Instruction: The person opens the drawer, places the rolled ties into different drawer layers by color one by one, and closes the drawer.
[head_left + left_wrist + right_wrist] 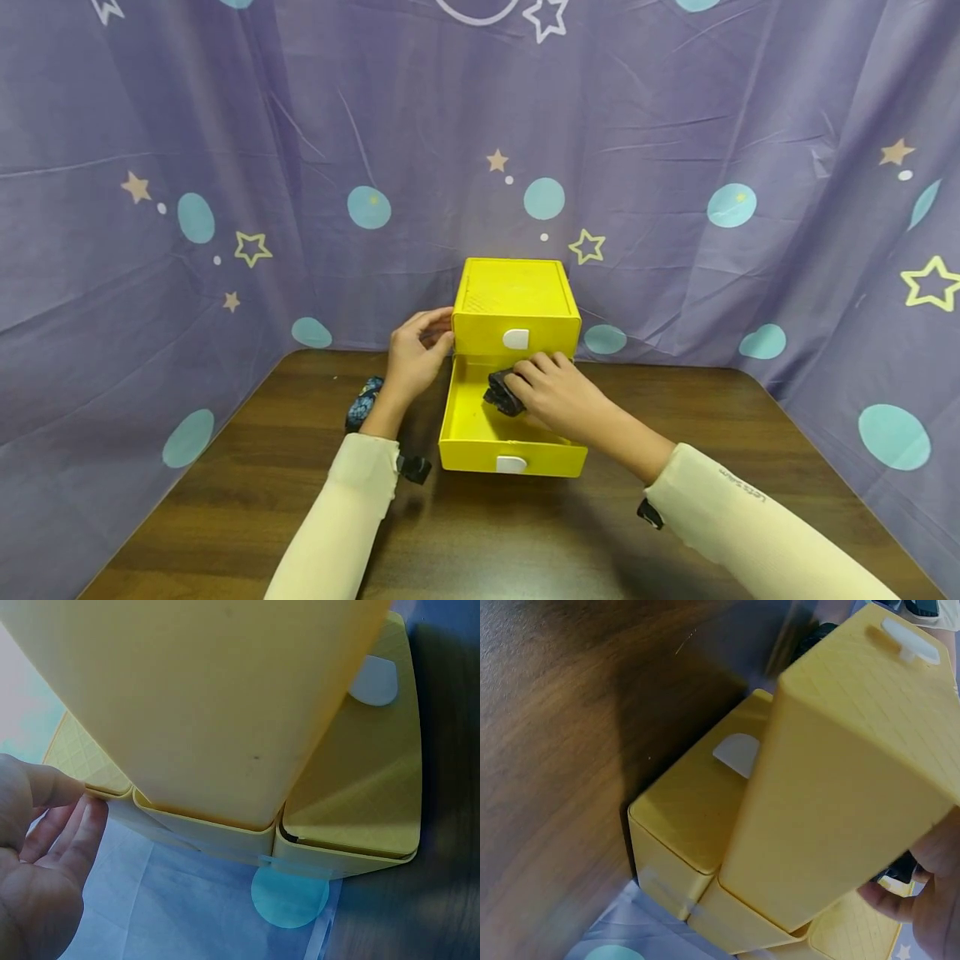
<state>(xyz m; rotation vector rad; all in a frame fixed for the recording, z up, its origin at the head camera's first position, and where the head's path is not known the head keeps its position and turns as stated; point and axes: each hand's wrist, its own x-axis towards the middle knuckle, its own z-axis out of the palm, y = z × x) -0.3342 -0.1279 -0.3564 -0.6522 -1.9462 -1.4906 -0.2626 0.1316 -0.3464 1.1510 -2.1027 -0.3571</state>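
Observation:
A yellow drawer unit (517,287) with white handles stands on the table, its middle drawer (513,460) pulled far out. My right hand (558,396) reaches over this drawer and grips a small black, folded-looking item (504,393) inside it. In the right wrist view, the drawer wall hides most of that black item (897,868). My left hand (417,354) touches the unit's left side near the top drawer. Up close, the left thumb and fairly straight fingers (88,825) rest at the unit's edge.
A blue patterned pouch-like item (365,404) lies on the wooden table (300,467), left of the drawer and beside the left forearm. Behind the unit hangs a purple curtain (450,217) with stars and dots. The bottom drawer (697,802) is closed under the pulled-out one.

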